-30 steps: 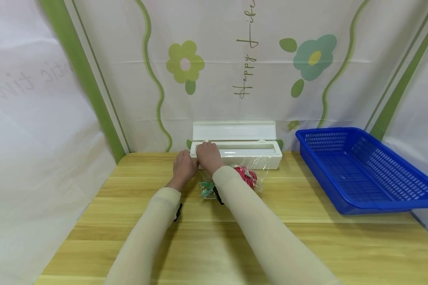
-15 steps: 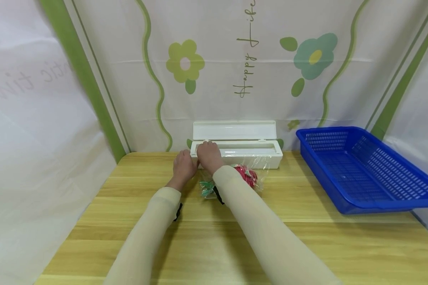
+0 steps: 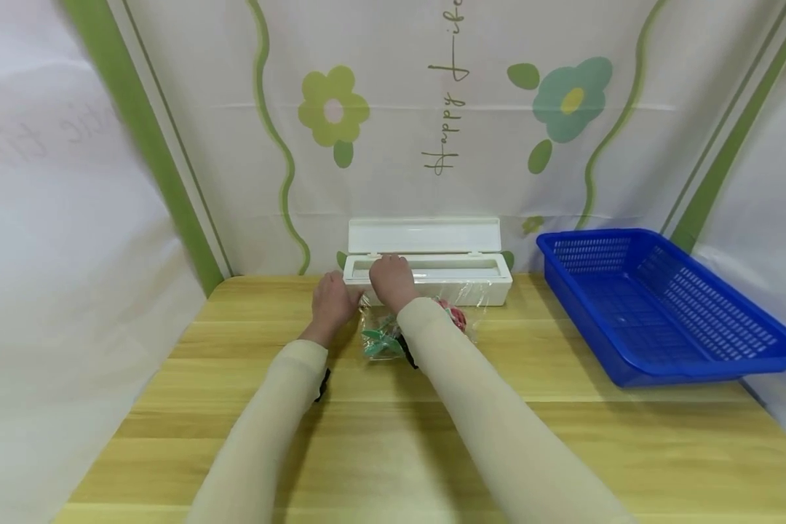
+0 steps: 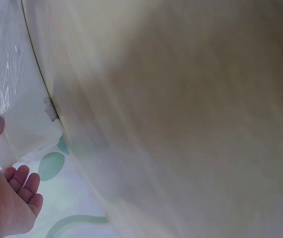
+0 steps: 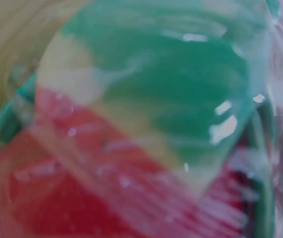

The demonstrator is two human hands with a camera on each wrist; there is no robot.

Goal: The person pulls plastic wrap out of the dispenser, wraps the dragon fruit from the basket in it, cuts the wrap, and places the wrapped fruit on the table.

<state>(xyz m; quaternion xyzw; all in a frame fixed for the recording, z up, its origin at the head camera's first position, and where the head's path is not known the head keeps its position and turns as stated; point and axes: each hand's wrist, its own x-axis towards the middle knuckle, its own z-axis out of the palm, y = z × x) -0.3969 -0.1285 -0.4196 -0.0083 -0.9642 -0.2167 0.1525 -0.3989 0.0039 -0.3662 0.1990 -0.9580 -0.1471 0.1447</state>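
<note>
A long white cling film dispenser [image 3: 461, 294] stands against the back curtain with its lid [image 3: 424, 236] raised. My left hand [image 3: 332, 302] grips its left front corner; in the left wrist view the thumb and curled fingers of that hand [image 4: 5, 193] lie around the box end. My right hand [image 3: 393, 282] has its fingers curled over the front edge, left of the middle; the fingertips are hidden. Clear film [image 3: 468, 292] hangs from that edge over a red and green item [image 3: 383, 343], partly behind my right sleeve. The right wrist view shows this glossy, film-covered item [image 5: 176, 84] close up.
A blue perforated plastic basket [image 3: 668, 320] stands at the right of the wooden table [image 3: 380, 451]. White curtains [image 3: 393, 145] with flower prints rise behind and on both sides.
My right hand has slid a little to the right along the dispenser's front edge. My left hand keeps its hold on the corner. The head view has shifted slightly.
</note>
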